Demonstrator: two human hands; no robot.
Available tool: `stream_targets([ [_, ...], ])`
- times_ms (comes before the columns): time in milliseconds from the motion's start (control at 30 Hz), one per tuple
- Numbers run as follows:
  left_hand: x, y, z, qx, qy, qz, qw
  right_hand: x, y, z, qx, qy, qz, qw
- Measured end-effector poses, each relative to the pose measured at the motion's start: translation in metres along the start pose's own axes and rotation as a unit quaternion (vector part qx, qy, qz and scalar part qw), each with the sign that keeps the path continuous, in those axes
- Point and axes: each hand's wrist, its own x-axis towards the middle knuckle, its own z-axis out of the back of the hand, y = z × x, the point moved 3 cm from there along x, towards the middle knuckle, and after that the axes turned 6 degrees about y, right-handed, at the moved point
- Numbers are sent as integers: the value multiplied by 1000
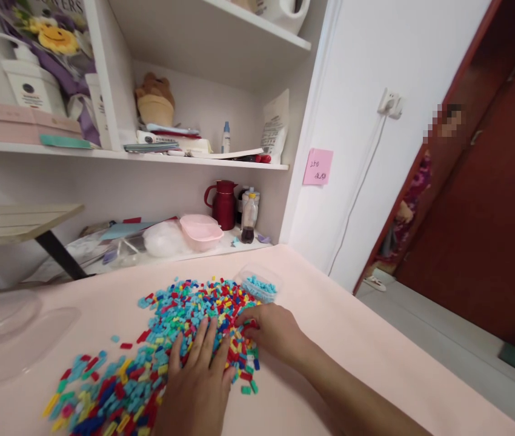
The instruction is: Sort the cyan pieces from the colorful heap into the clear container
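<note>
A wide heap of small coloured plastic bricks (pixel 157 345) in blue, red, yellow and green lies spread over a pink table (pixel 352 339). My left hand (pixel 198 381) rests flat on the heap, fingers stretched and apart. My right hand (pixel 273 330) sits at the heap's right edge, fingers curled down into the bricks; what they pinch, if anything, is hidden. Just beyond the right hand stands a small clear cup (pixel 260 284) filled with light blue bricks.
Clear plastic lids (pixel 7 333) lie at the table's left. White shelves behind hold a pink bowl (pixel 200 231), a red jug (pixel 224 204), bottles and boxes. A pink note (pixel 317 166) hangs on the wall. Another person stands partly in the doorway (pixel 409 206) at right.
</note>
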Motion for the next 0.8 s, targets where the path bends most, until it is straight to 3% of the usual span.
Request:
stream_targets([
  [233, -1, -2, -1, 9, -12, 6, 1000, 3, 0, 0, 15, -1, -18, 1000],
  [367, -2, 3, -2, 27, -30, 10, 999, 5, -5, 0, 162, -5, -7, 987],
  [500, 0, 9, 8, 34, -116, 6, 993, 5, -3, -2, 396, 37, 20, 917],
  [633, 4, 10, 28, -9, -207, 22, 978, -1, 11, -1, 489, 73, 36, 868],
  [800, 7, 4, 40, -49, -215, -6, 975, -9, 25, -1, 561, 137, 22, 816],
])
